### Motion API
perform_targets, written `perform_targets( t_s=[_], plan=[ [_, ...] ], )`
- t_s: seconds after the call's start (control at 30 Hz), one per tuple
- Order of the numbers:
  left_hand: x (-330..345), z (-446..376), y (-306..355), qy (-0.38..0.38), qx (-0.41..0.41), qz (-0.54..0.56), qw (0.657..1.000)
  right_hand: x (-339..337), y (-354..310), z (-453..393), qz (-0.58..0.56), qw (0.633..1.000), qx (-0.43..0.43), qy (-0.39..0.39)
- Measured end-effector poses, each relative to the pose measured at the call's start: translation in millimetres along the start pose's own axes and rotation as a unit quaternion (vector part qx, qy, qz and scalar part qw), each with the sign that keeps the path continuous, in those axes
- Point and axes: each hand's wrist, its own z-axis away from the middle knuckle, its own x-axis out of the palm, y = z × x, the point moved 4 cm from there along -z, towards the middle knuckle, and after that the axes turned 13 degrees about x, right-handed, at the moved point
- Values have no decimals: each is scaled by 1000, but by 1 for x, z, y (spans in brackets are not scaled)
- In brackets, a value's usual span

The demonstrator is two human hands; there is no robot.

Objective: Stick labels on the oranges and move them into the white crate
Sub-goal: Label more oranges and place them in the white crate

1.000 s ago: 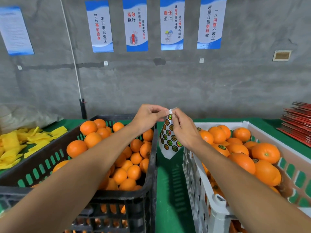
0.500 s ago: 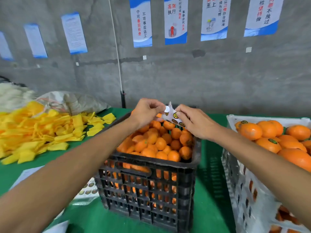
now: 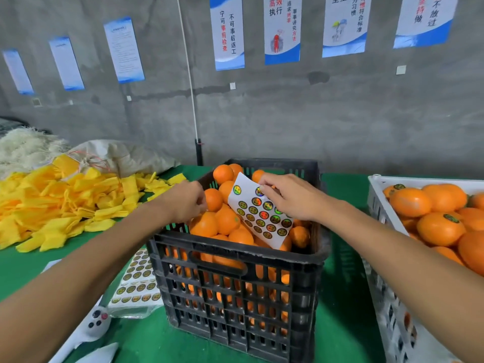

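A black crate [image 3: 235, 260] in the middle holds several unlabelled oranges. My left hand [image 3: 187, 201] reaches over its left rim, its curled, pinched fingertips against one orange [image 3: 214, 199]; whatever they pinch is hidden. Over the crate, my right hand [image 3: 290, 196] pinches the upper edge of a white label sheet [image 3: 262, 216] with several round shiny stickers. At the right edge the white crate [image 3: 382, 213] is full of oranges, some with a dark label [image 3: 451, 218] on top.
A pile of yellow foam nets [image 3: 60, 203] and a sack [image 3: 123, 155] lie left on the green table [image 3: 343, 305]. More label sheets [image 3: 137, 281] and a small white remote [image 3: 97, 319] lie in front of the black crate's left corner. A grey wall stands behind.
The view has swung left and down. My left hand left the top of the sheet and dropped to an orange in the black crate. My right hand now holds the sheet alone.
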Motion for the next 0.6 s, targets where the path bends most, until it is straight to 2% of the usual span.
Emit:
perform_targets(
  t_s=[0.17,0.27,0.37,0.43,0.53,0.6],
  plan=[
    [-1,-4,4,-122,-22,46,991,1,0,-2,9,1000,7,-7],
    [13,-1,6,-163,-56,54,984,-1,2,-3,-19,1000,14,0],
    [16,1,7,-124,-82,162,976,-3,5,-2,-4,999,42,24],
    [9,0,12,-101,-68,144,982,-9,7,0,6,995,77,68],
    [-15,-10,33,21,-22,75,997,-25,13,9,-2,977,146,157],
    [-31,-22,61,117,15,127,985,-42,15,20,6,961,183,207]
  ],
)
